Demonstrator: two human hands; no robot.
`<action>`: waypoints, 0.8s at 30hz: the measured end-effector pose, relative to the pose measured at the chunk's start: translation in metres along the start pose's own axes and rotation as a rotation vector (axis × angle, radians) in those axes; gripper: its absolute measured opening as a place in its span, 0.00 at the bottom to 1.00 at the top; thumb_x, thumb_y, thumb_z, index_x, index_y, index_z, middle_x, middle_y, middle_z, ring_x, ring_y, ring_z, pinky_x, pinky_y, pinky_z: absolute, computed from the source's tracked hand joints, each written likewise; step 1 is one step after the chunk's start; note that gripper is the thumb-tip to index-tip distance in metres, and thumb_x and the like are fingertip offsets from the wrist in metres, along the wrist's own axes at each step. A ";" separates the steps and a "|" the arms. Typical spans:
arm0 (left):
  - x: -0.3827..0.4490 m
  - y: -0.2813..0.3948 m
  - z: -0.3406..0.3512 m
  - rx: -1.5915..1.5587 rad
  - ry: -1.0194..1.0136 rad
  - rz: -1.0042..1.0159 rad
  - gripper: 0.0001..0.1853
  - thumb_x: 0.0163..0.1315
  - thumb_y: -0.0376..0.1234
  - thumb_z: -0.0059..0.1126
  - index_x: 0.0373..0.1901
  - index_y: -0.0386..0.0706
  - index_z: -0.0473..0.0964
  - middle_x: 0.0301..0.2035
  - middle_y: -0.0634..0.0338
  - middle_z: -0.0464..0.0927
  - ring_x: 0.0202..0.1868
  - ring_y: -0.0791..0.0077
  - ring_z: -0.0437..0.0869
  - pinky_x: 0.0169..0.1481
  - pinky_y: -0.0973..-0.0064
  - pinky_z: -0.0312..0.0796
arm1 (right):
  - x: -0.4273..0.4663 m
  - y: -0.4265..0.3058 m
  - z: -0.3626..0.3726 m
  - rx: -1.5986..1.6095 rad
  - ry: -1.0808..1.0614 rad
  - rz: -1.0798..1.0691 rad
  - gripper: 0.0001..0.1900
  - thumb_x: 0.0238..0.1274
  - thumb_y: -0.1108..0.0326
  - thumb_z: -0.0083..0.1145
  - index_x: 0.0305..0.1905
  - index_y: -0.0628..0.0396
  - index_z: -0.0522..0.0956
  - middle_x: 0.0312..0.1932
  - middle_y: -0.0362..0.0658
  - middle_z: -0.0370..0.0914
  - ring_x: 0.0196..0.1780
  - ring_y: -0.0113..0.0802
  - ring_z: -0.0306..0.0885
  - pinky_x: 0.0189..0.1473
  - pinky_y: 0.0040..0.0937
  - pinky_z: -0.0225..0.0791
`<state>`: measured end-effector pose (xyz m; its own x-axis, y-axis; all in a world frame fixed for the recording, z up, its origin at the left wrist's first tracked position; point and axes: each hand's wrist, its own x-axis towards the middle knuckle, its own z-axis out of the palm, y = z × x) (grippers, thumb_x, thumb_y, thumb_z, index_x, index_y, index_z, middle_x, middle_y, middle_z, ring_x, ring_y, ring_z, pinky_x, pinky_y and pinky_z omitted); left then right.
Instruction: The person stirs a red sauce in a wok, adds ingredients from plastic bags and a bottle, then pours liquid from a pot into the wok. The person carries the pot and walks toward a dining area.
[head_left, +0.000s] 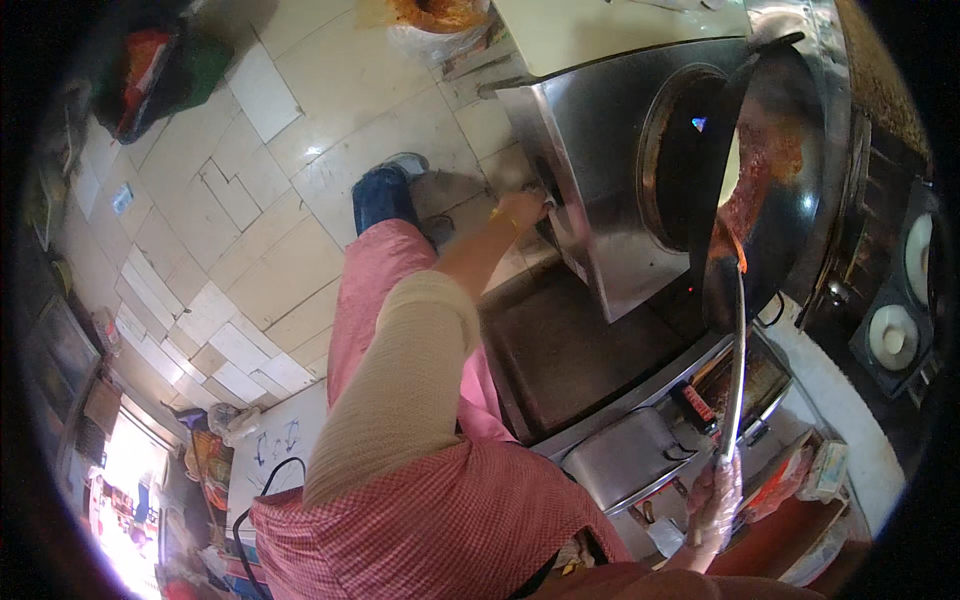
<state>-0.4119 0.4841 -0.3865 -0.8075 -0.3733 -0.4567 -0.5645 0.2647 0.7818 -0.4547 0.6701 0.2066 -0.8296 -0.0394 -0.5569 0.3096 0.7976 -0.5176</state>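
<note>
My left hand (523, 208) reaches down to the front panel of a stainless-steel wok stove (600, 127). Its fingers are closed at a dark control knob (548, 180), partly hidden by the hand. In a clear plastic glove, my right hand (714, 499) grips the long metal handle of a cooking utensil (739, 352). The utensil's far end reaches into a dark wok (802, 180), whose inside is coated with reddish oil or sauce. The wok is tilted up on edge beside the round burner opening (675, 161), where a small bluish light shows.
A lidded steel container (626, 457) stands at the right beside a red-labelled package (697, 409). A dark tray-like surface (577, 345) lies below the stove. Behind the wok are white round pieces in a dark holder (892, 337). Tiled floor (247, 247) extends left, with a bin (161, 82).
</note>
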 end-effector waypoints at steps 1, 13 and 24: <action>-0.001 0.006 -0.005 0.029 -0.035 0.015 0.22 0.75 0.46 0.42 0.52 0.36 0.72 0.39 0.44 0.83 0.43 0.52 0.86 0.42 0.55 0.78 | 0.000 -0.002 0.008 -0.031 0.031 0.037 0.26 0.69 0.54 0.60 0.66 0.53 0.69 0.21 0.30 0.63 0.17 0.16 0.59 0.14 0.17 0.51; -0.006 0.010 0.003 -0.112 0.112 0.057 0.20 0.72 0.46 0.47 0.44 0.37 0.76 0.36 0.42 0.84 0.41 0.44 0.86 0.45 0.50 0.77 | 0.074 -0.001 0.084 0.118 0.114 0.066 0.22 0.72 0.49 0.56 0.60 0.51 0.75 0.20 0.27 0.61 0.17 0.17 0.56 0.16 0.18 0.51; -0.019 0.034 -0.023 -0.053 -0.049 -0.099 0.24 0.67 0.39 0.56 0.61 0.38 0.68 0.47 0.41 0.82 0.48 0.45 0.84 0.51 0.51 0.77 | 0.109 0.015 0.095 0.196 -0.099 -0.032 0.27 0.70 0.43 0.56 0.62 0.51 0.71 0.18 0.30 0.62 0.15 0.20 0.59 0.15 0.22 0.56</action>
<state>-0.4119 0.4798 -0.3410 -0.7564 -0.3513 -0.5518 -0.6331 0.1806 0.7527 -0.4965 0.6203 0.0766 -0.7938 -0.1297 -0.5942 0.3759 0.6634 -0.6470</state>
